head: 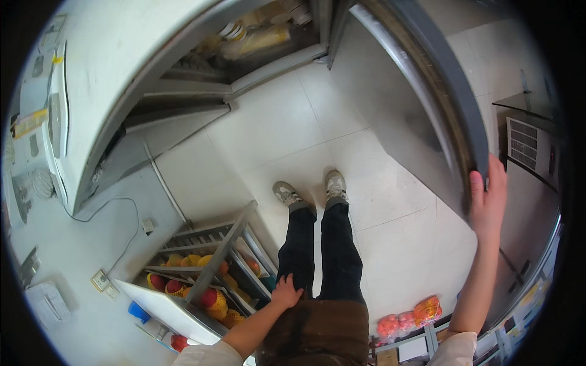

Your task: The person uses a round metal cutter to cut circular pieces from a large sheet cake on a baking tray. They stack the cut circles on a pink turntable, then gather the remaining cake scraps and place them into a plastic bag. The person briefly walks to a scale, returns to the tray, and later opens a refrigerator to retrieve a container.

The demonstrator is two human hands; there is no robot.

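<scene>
My right hand (490,201) grips the free edge of an open metal cabinet door (389,96) on the right, thumb on the near side and fingers over the grey outer face. A dark gasket-like strip (430,68) runs along that door's rim. Beyond my feet, the metal cabinet (277,68) stands open. Inside lie a clear bag with pale yellow contents (256,43) and a white container with yellow bands (233,31), both blurred. My left hand (287,292) rests on my thigh at the top of a brown apron (316,329), holding nothing, its fingers slightly spread.
A metal rack (224,247) left of my legs holds yellow fruit and red fruit in yellow foam nets (214,302). Bagged red items (407,320) lie behind me at right. A cable (137,219) runs to a wall socket (100,280). White tiles (284,132) cover the floor.
</scene>
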